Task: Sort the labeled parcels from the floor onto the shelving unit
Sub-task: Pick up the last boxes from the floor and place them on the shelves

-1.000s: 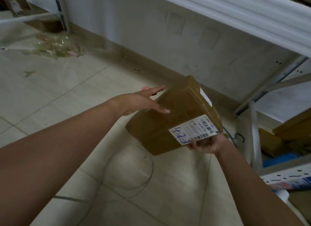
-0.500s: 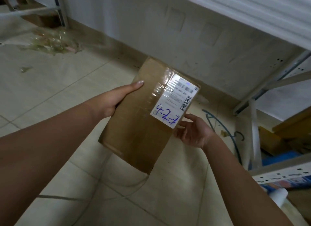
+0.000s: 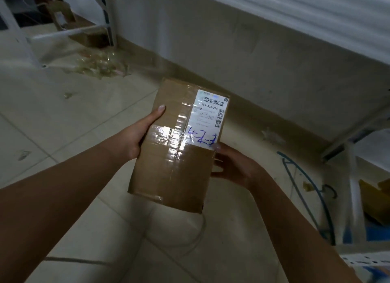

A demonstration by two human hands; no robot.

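A brown taped cardboard parcel (image 3: pixel 177 156) is held above the tiled floor in the middle of the head view, its white label (image 3: pixel 209 116) facing up with blue handwriting on it. My left hand (image 3: pixel 137 135) grips the parcel's left edge, thumb on top. My right hand (image 3: pixel 234 166) holds the right edge, thumb touching the label's lower corner and fingers under the box. The white metal shelving unit (image 3: pixel 350 177) stands at the right, with its upper shelf (image 3: pixel 295 15) crossing the top of the view.
A blue cable (image 3: pixel 312 190) and yellow and blue goods lie under the shelving at the right. Crumpled clear plastic wrap (image 3: pixel 99 63) lies on the floor at the upper left beside another white rack (image 3: pixel 109 19) with cardboard under it. A thin wire loops on the tiles below the parcel.
The parcel has been turned from tilted on edge to label-up and brought closer to me. My left hand shifted from resting flat on it to gripping its left edge.
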